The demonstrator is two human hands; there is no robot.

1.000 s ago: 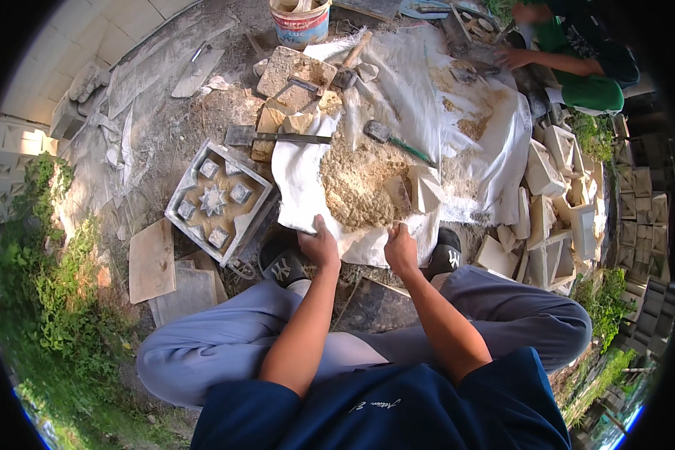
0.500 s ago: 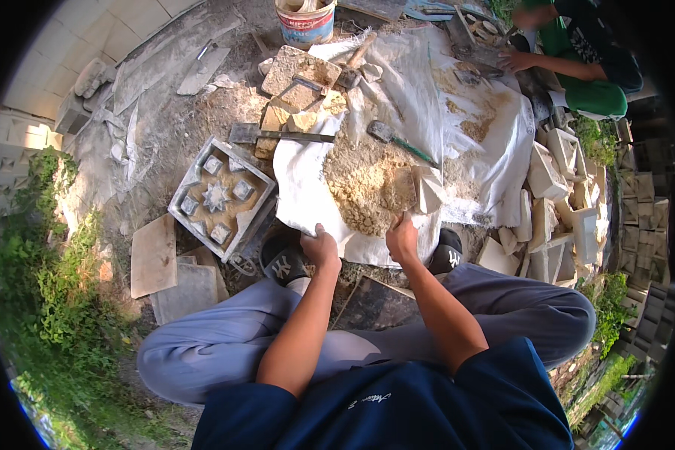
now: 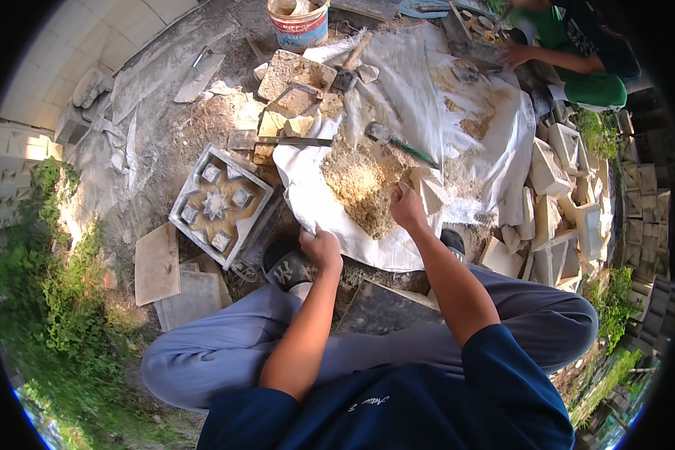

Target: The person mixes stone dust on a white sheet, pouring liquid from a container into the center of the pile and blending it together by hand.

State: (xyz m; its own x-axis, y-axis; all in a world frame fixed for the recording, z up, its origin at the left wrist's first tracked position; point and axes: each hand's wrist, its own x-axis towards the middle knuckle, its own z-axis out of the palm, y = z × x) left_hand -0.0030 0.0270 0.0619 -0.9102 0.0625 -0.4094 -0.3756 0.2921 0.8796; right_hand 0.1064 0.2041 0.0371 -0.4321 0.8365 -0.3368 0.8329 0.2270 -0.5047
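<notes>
My left hand [image 3: 321,247] is closed on the near left edge of a white woven sack [image 3: 304,191], spread out on the ground and curled up there. On the sack lies a heap of crumbly yellowish sand mix [image 3: 360,191]. Over the heap's right side, my right hand [image 3: 407,206] is closed round the handle of a flat trowel. Its dust-coated blade [image 3: 390,155] seems to point away from me, blending with the mix. A green-handled trowel [image 3: 405,144] lies beyond the heap, and a straight metal bar [image 3: 294,141] rests at its far left.
To the left stands a square mould [image 3: 225,199] with star and diamond shapes. Flat slabs [image 3: 157,264] lie nearer me. Farther off are a hammer [image 3: 346,77], stone blocks [image 3: 296,75] and a bucket [image 3: 298,26]. Cast blocks [image 3: 551,172] are piled right; another person [image 3: 577,60] crouches at far right.
My right hand has moved away from me over the mix, carrying the trowel forward. The sack's near edge has shifted slightly, with my left hand still gripping it.
</notes>
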